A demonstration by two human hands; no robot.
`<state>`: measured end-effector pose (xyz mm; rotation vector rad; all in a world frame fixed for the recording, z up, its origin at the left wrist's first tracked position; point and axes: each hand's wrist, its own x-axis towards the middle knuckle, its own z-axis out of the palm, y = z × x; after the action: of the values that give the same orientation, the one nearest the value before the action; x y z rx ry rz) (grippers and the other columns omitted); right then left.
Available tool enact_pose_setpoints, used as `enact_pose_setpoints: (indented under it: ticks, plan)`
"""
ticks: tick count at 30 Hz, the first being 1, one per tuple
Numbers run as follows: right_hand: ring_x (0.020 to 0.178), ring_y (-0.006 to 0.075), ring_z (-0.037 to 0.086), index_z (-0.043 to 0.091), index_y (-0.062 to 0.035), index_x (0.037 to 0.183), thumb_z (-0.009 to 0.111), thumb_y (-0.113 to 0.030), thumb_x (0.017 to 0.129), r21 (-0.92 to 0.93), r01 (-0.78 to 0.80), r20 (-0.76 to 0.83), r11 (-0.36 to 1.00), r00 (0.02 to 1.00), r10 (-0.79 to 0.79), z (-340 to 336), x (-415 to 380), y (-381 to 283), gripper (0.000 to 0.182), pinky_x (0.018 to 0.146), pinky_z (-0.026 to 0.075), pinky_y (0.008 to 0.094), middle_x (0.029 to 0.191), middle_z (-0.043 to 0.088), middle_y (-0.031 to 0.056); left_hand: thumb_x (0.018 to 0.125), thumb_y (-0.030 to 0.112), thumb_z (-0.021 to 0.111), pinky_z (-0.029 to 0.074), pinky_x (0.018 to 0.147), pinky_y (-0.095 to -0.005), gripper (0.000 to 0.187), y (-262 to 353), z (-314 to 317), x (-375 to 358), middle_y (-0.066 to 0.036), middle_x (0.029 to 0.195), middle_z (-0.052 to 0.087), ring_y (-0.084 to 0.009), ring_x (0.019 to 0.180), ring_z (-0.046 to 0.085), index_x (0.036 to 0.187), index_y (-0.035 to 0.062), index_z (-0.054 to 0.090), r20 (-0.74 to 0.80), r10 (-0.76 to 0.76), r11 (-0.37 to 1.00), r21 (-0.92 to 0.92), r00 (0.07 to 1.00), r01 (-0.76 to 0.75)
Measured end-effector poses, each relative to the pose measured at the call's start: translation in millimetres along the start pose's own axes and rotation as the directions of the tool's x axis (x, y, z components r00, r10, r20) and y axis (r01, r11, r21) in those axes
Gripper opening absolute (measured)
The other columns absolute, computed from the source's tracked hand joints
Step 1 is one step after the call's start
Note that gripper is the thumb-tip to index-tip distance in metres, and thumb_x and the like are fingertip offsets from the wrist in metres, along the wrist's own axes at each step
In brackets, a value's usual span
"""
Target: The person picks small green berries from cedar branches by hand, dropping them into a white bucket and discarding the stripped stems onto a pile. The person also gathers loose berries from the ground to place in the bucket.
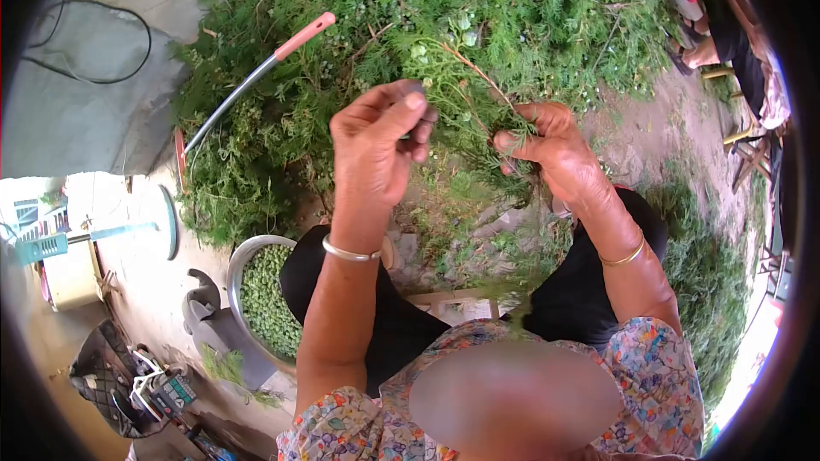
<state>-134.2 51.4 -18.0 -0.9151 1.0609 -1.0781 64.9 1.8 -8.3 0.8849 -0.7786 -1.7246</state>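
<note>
My right hand (555, 149) is closed around a leafy evergreen branch (478, 72), whose brown stem points up and to the left. Small pale green cones (468, 37) show near the branch's tip. Just left of the branch is my left hand (384, 132), thumb and fingers pinched together with dark fingertips; whatever sits between them is hidden. In front of both hands spreads a large heap of green cuttings (521, 0). Low on the left, beside my leg, a round metal basin (235, 290) holds many small green cones.
A metal pole with a pink handle (303, 37) lies against the heap. Near the basin are a grey object (231, 341) and a dark bag (98, 376). A teal fan (162, 222) stands at left. Another person's arm (705, 53) shows at far right, by a stool (747, 162).
</note>
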Motion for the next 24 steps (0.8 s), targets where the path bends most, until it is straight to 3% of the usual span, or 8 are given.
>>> enact_pose_setpoints:
  ticks: [4,6,9,10,13,17,19,24]
  plan:
    - [0.06,0.0097,0.053,0.064,0.0043,0.094,0.069,-0.009,0.077,-0.169,0.008,0.021,0.986,1.0,-0.004,-4,1,12,0.023,0.057,0.044,0.0256,0.072,0.061,0.004,0.078,0.009,0.069,0.037,0.041,-0.0219,0.013,-6,0,-1,-0.009,0.07,0.062,-0.0122,0.054,0.054,0.079,-0.0005,0.06,0.004,-0.073,0.992,-0.106,0.997,0.073]
    - [0.063,0.0087,0.054,0.064,0.0047,0.093,0.071,-0.013,0.076,-0.63,0.094,0.05,0.771,0.995,-0.081,-6,4,15,0.025,0.058,0.044,0.0252,0.071,0.06,0.0041,0.079,0.009,0.068,0.037,0.041,-0.0219,0.013,-7,0,-2,-0.009,0.07,0.062,-0.0122,0.054,0.054,0.079,-0.0006,0.059,0.033,-0.08,0.988,-0.132,0.996,0.083]
    - [0.066,0.0077,0.055,0.063,0.0041,0.091,0.072,-0.013,0.075,-0.588,0.18,0.022,0.788,0.978,-0.207,9,0,3,0.025,0.059,0.045,0.0252,0.072,0.061,0.0052,0.079,0.006,0.066,0.038,0.041,-0.022,0.01,-11,5,-8,-0.009,0.069,0.062,-0.0117,0.054,0.055,0.08,-0.0008,0.06,0.011,-0.064,0.997,-0.052,0.998,0.065]
    - [0.068,0.0066,0.055,0.063,0.003,0.092,0.07,-0.009,0.077,-0.479,0.141,-0.008,0.866,0.986,-0.165,8,1,7,0.021,0.06,0.045,0.0248,0.073,0.062,0.0057,0.081,0.006,0.064,0.038,0.04,-0.0217,0.007,-12,7,-10,-0.007,0.069,0.061,-0.0123,0.056,0.056,0.082,0.0007,0.06,0.046,-0.108,0.994,-0.026,0.993,0.109]
    - [0.068,0.0065,0.055,0.063,0.0028,0.094,0.067,-0.006,0.079,-0.4,0.211,0.024,0.892,0.975,-0.22,5,5,7,0.018,0.06,0.046,0.0244,0.073,0.062,0.0041,0.081,0.005,0.063,0.037,0.04,-0.0209,0.006,-17,10,-13,-0.004,0.068,0.06,-0.0119,0.055,0.056,0.085,0.0016,0.06,0.093,-0.156,0.988,0.004,0.983,0.156]
    - [0.067,0.007,0.054,0.063,0.0005,0.083,0.061,-0.005,0.085,-0.075,0.161,-0.082,0.984,0.983,-0.167,7,4,8,0.006,0.064,0.045,0.024,0.071,0.061,0.0012,0.082,0.009,0.063,0.037,0.041,-0.0201,0.012,-6,9,-14,-0.008,0.073,0.061,-0.0104,0.054,0.052,0.091,-0.0004,0.061,0.114,-0.125,0.992,0.051,0.986,0.119]
    - [0.066,0.0072,0.053,0.061,-0.0001,0.079,0.059,-0.006,0.086,-0.061,0.183,-0.068,0.981,0.98,-0.187,1,5,12,0.01,0.064,0.044,0.0241,0.069,0.06,0.001,0.084,0.01,0.062,0.037,0.042,-0.0202,0.016,-1,5,-9,-0.01,0.075,0.06,-0.0103,0.055,0.051,0.094,-0.0019,0.062,-0.005,-0.015,1.0,0.003,1.0,0.015]
    - [0.061,0.0079,0.049,0.057,-0.0013,0.071,0.055,-0.013,0.09,-0.062,0.131,0.036,0.989,0.991,-0.129,-2,2,9,0.022,0.061,0.04,0.0242,0.064,0.056,0.0005,0.082,0.011,0.066,0.036,0.042,-0.0219,0.014,-1,5,0,-0.006,0.07,0.059,-0.0103,0.054,0.05,0.087,-0.0022,0.063,-0.025,-0.004,0.999,0.032,1.0,0.004]
